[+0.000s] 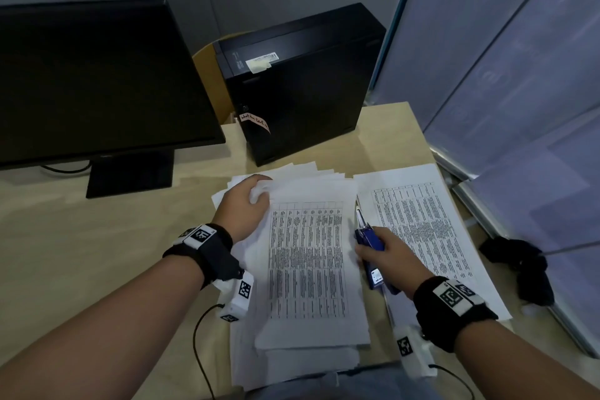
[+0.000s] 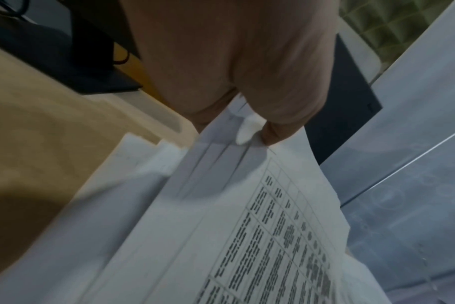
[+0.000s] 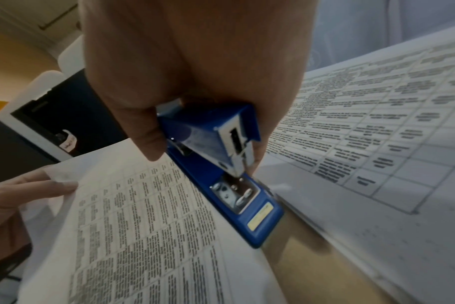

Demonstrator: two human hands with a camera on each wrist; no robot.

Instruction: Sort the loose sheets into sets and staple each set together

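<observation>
A pile of printed sheets (image 1: 306,266) with tables lies in front of me on the desk. My left hand (image 1: 248,204) pinches the top left corner of the upper sheets (image 2: 247,131), lifting them slightly. A second sheet stack (image 1: 425,227) lies to the right. Between the two stacks my right hand (image 1: 381,253) grips a blue stapler (image 1: 370,243). In the right wrist view the stapler (image 3: 221,156) points away from me, its mouth open over the metal anvil, its base on the desk beside the pile (image 3: 148,226).
A black monitor (image 1: 97,81) stands at the back left, and a black computer case (image 1: 302,81) behind the papers. Grey partition panels (image 1: 519,75) close the right side. A black cloth object (image 1: 522,266) lies at the desk's right edge. Bare desk (image 1: 81,253) stretches left.
</observation>
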